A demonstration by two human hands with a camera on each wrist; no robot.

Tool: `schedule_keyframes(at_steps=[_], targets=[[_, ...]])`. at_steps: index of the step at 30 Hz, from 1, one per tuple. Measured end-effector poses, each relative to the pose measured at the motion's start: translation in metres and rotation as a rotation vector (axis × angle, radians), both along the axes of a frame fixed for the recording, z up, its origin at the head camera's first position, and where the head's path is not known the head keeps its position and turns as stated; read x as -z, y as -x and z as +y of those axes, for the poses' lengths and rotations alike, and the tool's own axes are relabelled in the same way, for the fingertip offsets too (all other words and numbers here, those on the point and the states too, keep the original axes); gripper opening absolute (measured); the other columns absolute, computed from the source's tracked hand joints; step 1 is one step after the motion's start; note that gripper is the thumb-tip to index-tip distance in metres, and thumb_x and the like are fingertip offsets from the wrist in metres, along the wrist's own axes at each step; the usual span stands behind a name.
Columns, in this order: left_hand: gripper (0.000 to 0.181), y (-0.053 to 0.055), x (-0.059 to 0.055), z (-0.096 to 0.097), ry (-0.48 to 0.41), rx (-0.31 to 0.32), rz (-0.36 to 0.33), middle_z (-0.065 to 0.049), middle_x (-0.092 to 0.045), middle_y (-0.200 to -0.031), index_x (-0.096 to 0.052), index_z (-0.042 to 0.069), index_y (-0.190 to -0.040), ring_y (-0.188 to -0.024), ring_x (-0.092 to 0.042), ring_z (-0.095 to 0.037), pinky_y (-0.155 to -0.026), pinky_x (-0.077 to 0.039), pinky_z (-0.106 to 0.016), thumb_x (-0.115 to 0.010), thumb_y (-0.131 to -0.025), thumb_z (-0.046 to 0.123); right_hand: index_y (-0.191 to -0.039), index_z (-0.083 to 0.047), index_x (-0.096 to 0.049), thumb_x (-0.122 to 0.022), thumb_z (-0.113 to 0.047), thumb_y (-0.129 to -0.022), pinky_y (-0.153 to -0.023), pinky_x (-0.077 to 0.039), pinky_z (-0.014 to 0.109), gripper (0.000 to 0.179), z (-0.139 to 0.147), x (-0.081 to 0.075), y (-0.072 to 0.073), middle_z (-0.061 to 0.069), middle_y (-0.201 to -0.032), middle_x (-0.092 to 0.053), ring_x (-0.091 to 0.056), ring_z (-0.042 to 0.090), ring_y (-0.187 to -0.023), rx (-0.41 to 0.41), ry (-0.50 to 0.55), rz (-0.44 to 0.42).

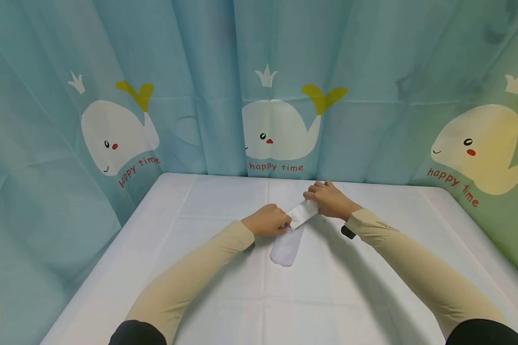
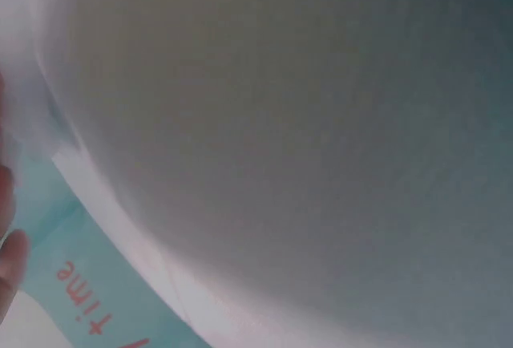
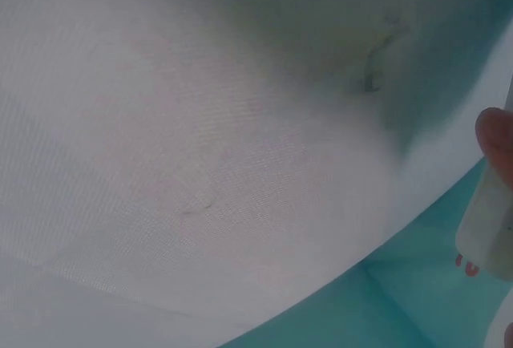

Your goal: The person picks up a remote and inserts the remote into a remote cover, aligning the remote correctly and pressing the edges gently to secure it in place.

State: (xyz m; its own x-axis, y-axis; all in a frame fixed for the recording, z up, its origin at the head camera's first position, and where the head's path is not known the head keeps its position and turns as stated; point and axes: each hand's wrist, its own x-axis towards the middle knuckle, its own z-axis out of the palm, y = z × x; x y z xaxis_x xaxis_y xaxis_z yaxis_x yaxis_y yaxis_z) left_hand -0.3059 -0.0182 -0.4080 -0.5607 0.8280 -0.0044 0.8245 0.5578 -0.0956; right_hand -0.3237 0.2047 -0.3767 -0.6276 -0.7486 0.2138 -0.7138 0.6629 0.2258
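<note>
A flat white block with rounded corners and small print (image 1: 302, 214) is held slanted over the table, between both hands. The right hand (image 1: 331, 200) grips its upper right end; in the right wrist view the thumb (image 3: 497, 143) presses on the white block (image 3: 486, 224). At the lower left end, the curled fingers of the left hand (image 1: 266, 220) pinch the block's corner. Beneath it, a translucent, pale flat sleeve or case (image 1: 286, 247) reaches down toward the person; whether the left fingers also touch it is hidden. Only fingertips (image 2: 12, 256) show in the left wrist view.
A white cloth covers the table (image 1: 224, 306). Behind it and along both sides hangs a blue-green curtain (image 1: 211, 120) printed with whales. A small black device (image 1: 348, 232) sits at the right wrist.
</note>
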Motion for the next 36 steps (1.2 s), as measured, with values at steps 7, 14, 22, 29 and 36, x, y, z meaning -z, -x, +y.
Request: schedule_keyframes(at_steps=[7, 14, 22, 29, 36], targets=[[0.013, -0.002, 0.0, 0.0, -0.03, -0.038, 0.117, 0.011, -0.071, -0.076, -0.07, 0.019, -0.082, -0.067, -0.061, -0.005, -0.072, -0.04, -0.025, -0.067, -0.086, 0.03, -0.095, -0.012, -0.061, -0.086, 0.001, -0.055, -0.075, -0.044, 0.042, 0.049, 0.0, -0.003, 0.001, 0.006, -0.096, -0.062, -0.055, 0.026, -0.095, -0.065, 0.02, 0.002], [0.02, -0.004, -0.006, -0.002, -0.041, -0.121, 0.161, 0.011, -0.071, -0.076, -0.072, 0.02, -0.081, -0.07, -0.061, -0.009, -0.076, -0.041, -0.027, -0.068, -0.083, 0.039, -0.098, -0.012, -0.063, -0.085, 0.004, -0.055, -0.078, -0.045, 0.042, 0.051, -0.001, -0.008, 0.002, 0.006, -0.1, -0.062, -0.055, 0.026, -0.098, -0.086, -0.011, -0.001], [0.012, -0.003, -0.008, -0.007, -0.087, -0.086, 0.222, 0.012, -0.072, -0.081, -0.075, 0.024, -0.084, -0.071, -0.059, -0.008, -0.072, -0.041, -0.024, -0.069, -0.081, 0.035, -0.1, -0.014, -0.063, -0.086, 0.001, -0.056, -0.077, -0.042, 0.038, 0.051, -0.005, -0.01, 0.003, 0.003, -0.1, -0.064, -0.056, 0.023, -0.1, -0.129, -0.064, 0.058], [0.008, -0.008, -0.01, -0.003, -0.134, -0.05, 0.196, 0.011, -0.072, -0.083, -0.075, 0.023, -0.085, -0.073, -0.06, -0.009, -0.072, -0.042, -0.023, -0.068, -0.084, 0.027, -0.107, -0.012, -0.068, -0.081, 0.003, -0.062, -0.08, -0.044, 0.04, 0.049, -0.011, -0.012, 0.003, 0.003, -0.104, -0.067, -0.058, 0.023, -0.103, -0.134, -0.104, -0.005], [0.006, -0.006, -0.006, -0.001, -0.157, -0.111, 0.108, 0.01, -0.07, -0.081, -0.07, 0.021, -0.08, -0.073, -0.06, -0.008, -0.067, -0.04, -0.023, -0.07, -0.083, 0.025, -0.109, -0.008, -0.068, -0.079, 0.007, -0.063, -0.081, -0.049, 0.046, 0.05, -0.009, -0.005, 0.002, 0.008, -0.112, -0.068, -0.058, 0.029, -0.107, -0.026, -0.004, -0.205]])
